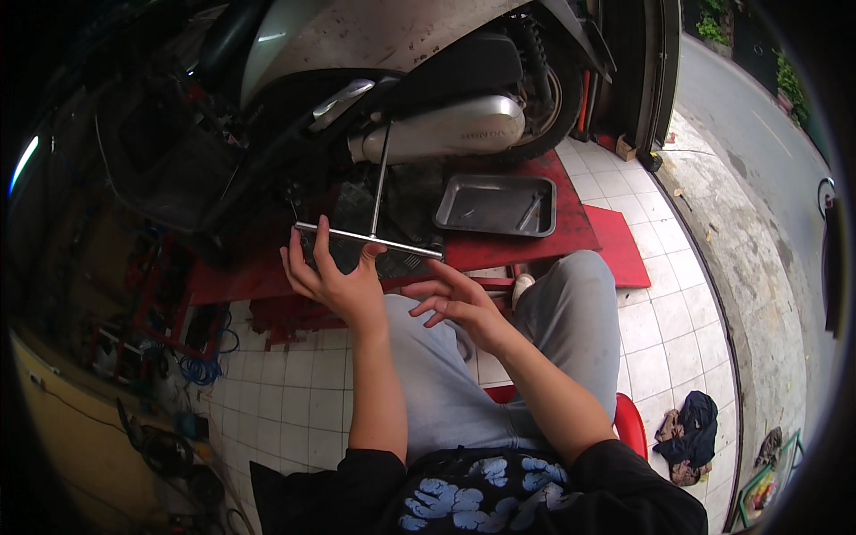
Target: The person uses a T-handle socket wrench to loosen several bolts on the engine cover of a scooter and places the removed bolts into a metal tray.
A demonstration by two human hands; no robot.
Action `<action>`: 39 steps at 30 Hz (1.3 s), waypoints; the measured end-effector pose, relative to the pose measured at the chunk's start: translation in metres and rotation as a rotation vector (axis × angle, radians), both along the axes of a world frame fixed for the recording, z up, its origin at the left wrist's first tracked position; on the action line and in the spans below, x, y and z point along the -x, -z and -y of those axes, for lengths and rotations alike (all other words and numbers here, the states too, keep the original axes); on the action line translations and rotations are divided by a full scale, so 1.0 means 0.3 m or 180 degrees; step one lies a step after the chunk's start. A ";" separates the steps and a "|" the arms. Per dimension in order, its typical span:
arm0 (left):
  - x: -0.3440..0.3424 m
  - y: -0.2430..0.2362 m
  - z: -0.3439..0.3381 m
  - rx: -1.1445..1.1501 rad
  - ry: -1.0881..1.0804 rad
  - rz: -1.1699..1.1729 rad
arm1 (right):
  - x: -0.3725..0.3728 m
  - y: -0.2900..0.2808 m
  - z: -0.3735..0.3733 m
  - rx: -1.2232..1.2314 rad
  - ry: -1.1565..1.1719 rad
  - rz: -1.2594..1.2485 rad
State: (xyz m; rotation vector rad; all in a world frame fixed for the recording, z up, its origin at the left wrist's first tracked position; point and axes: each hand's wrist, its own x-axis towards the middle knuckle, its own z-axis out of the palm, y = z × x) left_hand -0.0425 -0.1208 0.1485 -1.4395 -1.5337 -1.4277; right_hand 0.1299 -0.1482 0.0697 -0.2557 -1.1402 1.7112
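Note:
A chrome T-handle wrench [379, 192] reaches from my hands to the scooter's silver engine side cover [446, 130], where its far tip meets the lower left part. My left hand [343, 285] holds the crossbar, with fingers at its left arm and the thumb by the middle joint. Just below the bar's right end is my right hand [459, 303], its fingers apart and nothing in it. Whether its index fingertip touches the bar, I cannot tell. A grey metal tray [495, 230] to the right has a few small metal parts in it.
The scooter [357, 45] stands on a red lift platform [571, 236] in front of my knees. I sit on a red stool [630, 428] over white tiles. Dark cloths [691, 437] lie at right; a coiled blue hose [201, 368] is at left. Beyond the doorway runs a street.

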 end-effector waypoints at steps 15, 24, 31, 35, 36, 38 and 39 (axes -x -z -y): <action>0.038 0.050 -0.058 0.0359 0.1339 0.1463 | -0.003 0.003 -0.010 -0.0133 0.0061 0.0126; 0.043 -0.018 -0.003 0.0915 0.1458 0.0882 | 0.014 0.008 -0.004 -0.0263 -0.0132 0.0123; 0.018 -0.065 0.054 0.1253 0.0922 0.0310 | 0.017 -0.018 0.011 -0.0428 -0.0148 0.0023; -0.003 -0.074 0.071 0.0924 0.0076 0.0140 | 0.006 -0.013 0.007 -0.0353 -0.0205 0.0025; -0.001 -0.081 0.066 0.0730 -0.0012 0.0060 | 0.005 -0.012 0.004 -0.0348 -0.0215 0.0023; -0.029 -0.097 0.061 0.0333 -0.0018 -0.0132 | 0.004 -0.011 0.001 -0.0333 -0.0242 0.0022; -0.041 -0.099 0.062 0.0135 -0.0024 -0.0226 | 0.004 -0.009 0.000 -0.0304 -0.0238 0.0000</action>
